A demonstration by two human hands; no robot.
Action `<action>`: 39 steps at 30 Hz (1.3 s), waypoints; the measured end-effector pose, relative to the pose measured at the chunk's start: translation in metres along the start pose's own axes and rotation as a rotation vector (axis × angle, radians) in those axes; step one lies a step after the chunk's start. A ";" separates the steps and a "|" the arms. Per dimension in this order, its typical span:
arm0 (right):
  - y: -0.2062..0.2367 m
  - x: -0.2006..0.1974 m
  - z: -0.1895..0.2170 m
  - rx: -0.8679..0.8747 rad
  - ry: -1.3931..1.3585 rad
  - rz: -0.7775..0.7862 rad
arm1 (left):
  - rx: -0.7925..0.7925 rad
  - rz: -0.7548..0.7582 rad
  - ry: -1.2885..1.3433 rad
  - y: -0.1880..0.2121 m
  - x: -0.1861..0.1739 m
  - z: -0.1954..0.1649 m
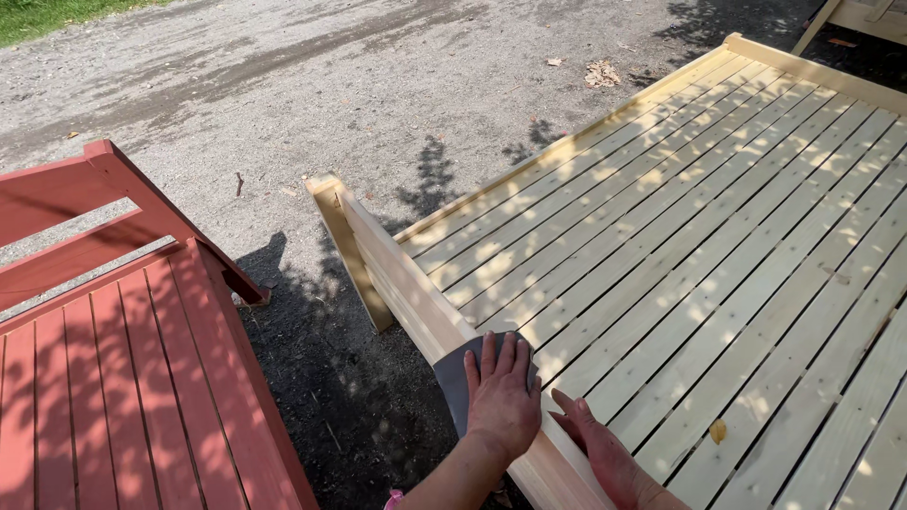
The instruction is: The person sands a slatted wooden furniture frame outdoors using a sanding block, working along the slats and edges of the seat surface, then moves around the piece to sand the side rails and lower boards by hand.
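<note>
The left hand [504, 397] lay flat, fingers spread and pressed down on a dark grey sheet of sandpaper [457, 378] that was folded over the top edge of the pale unpainted wooden side rail [397, 269]. The sheet showed to the left of and under the palm, draped down the rail's outer face. The right hand [602, 453] rested just beside it, open with fingers together, touching the rail's inner side where it met the pale slatted wooden bed frame [718, 217]. A small yellow leaf [718, 431] lay on a slat near the right hand. A red-painted slatted wooden frame [123, 368] stood well apart on the gravel ground [331, 85].
</note>
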State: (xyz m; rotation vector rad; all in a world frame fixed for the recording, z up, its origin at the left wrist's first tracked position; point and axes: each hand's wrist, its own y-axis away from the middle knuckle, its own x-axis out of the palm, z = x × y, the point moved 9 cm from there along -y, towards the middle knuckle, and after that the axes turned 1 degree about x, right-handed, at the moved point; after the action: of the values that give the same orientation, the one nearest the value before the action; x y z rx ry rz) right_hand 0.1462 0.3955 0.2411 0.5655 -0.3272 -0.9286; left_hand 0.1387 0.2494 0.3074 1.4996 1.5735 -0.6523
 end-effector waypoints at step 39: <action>-0.321 0.136 0.174 -0.609 0.308 -0.354 | -0.063 -0.154 0.334 -0.226 -0.101 0.249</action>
State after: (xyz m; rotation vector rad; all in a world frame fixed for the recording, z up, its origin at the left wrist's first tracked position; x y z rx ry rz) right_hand -0.0746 0.0775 0.1967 0.1937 0.3421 -1.1952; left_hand -0.0343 -0.0450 0.2262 1.5070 1.9595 -0.4470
